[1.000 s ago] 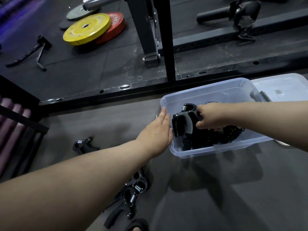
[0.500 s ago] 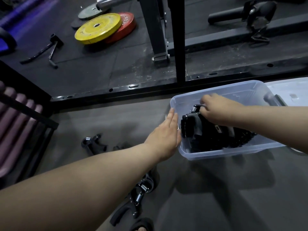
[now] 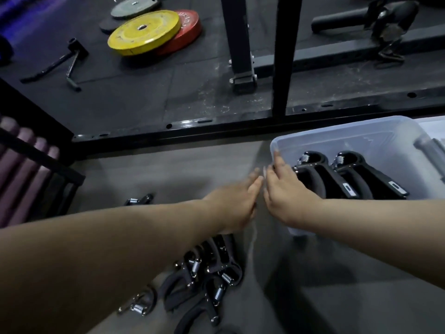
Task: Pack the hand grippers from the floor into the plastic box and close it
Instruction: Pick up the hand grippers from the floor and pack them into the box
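The clear plastic box (image 3: pixel 337 131) stands on the grey floor at the right, with black hand grippers (image 3: pixel 346 177) lying side by side inside. My right hand (image 3: pixel 286 198) is at the box's left end, fingers straight and holding nothing. My left hand (image 3: pixel 233 206) hovers just left of it, fingers extended, empty. A pile of black hand grippers (image 3: pixel 207 278) with steel springs lies on the floor under my left forearm. One more gripper (image 3: pixel 139 200) lies further left. The box's lid (image 3: pixel 433 126) rests at the far right edge.
A black rack frame (image 3: pixel 281 56) and its base rail (image 3: pixel 183 131) run behind the box. Yellow and red weight plates (image 3: pixel 147 32) lie on the black mat beyond. A rack with purple rolls (image 3: pixel 26 169) stands at the left.
My right hand has let go of the gripper it was setting in the box and pulled back to the box's left end. My left hand moved slightly away from the box wall. The view shifted left.
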`<state>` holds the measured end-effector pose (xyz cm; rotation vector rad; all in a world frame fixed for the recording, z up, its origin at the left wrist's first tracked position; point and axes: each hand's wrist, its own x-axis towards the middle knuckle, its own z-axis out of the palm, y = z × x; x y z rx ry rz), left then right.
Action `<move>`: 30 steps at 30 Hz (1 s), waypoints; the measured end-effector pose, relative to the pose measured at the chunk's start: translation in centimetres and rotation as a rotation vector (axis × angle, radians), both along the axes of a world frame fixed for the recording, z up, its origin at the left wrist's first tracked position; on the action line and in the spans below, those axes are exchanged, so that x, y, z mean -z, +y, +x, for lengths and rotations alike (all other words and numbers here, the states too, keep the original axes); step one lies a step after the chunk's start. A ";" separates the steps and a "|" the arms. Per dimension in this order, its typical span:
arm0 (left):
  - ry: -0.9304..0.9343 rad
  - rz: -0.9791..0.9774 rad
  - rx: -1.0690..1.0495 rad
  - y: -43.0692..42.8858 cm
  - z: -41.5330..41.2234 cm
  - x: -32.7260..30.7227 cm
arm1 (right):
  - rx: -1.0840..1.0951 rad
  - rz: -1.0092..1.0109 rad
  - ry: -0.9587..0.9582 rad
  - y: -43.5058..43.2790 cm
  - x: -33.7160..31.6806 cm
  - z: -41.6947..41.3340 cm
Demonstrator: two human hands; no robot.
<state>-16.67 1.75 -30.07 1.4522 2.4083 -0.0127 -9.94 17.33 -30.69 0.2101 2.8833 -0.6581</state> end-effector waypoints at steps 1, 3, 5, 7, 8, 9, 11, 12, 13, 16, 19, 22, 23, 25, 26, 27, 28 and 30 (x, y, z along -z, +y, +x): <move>0.020 -0.033 -0.012 -1.0 -0.3 0.3 | 0.044 0.009 -0.019 -0.6 0.0 -0.1; 0.010 -0.030 -0.114 -3.2 -0.7 1.5 | 0.107 0.049 -0.048 -1.5 0.1 -0.3; -0.020 -0.032 -0.227 -5.5 -1.3 3.2 | 0.141 0.127 -0.010 -2.2 0.5 -0.1; -0.049 -0.022 -0.403 -8.2 -2.6 5.1 | 0.158 0.192 0.054 -2.6 0.9 0.2; -0.062 -0.010 -0.499 -9.7 -3.3 5.8 | 0.158 0.211 0.071 -2.8 1.1 0.3; -0.061 -0.007 -0.576 -11.2 -3.9 6.4 | 0.159 0.220 0.078 -2.8 1.2 0.3; -0.049 -0.036 -0.686 -14.6 -5.3 7.8 | 0.162 0.226 0.078 -2.9 1.0 0.3; -0.038 -0.049 -0.733 -16.1 -5.8 8.1 | 0.162 0.227 0.079 -2.9 0.9 0.3; -0.025 -0.049 -0.785 -17.5 -6.2 8.3 | 0.161 0.230 0.079 -2.9 0.9 0.3; 0.009 -0.021 -0.935 -20.5 -7.3 8.3 | 0.164 0.230 0.069 -3.0 0.8 0.5; -0.070 -0.108 -0.988 -22.2 -8.7 9.2 | 0.161 0.233 0.076 -3.1 0.7 0.5; -0.121 -0.157 -1.024 -22.9 -9.4 11.3 | 0.168 0.233 0.095 -3.2 0.7 0.4; -0.100 -0.163 -1.043 -22.5 -9.1 11.0 | 0.171 0.233 0.098 -3.2 0.8 0.4; -0.030 -0.204 -1.132 -21.9 -8.7 10.7 | 0.169 0.245 0.103 -3.2 0.8 0.4; -0.025 -0.227 -1.189 -21.5 -8.5 10.5 | 0.168 0.253 0.108 -3.2 0.9 0.4; -0.057 -0.222 -1.238 -21.2 -8.5 10.3 | 0.166 0.260 0.112 -3.3 0.9 0.4; -0.103 -0.182 -1.270 -21.2 -8.7 10.6 | 0.168 0.267 0.110 -3.3 0.9 0.4; -0.171 -0.109 -1.296 -21.3 -9.4 11.1 | 0.177 0.273 0.107 -3.3 1.0 0.5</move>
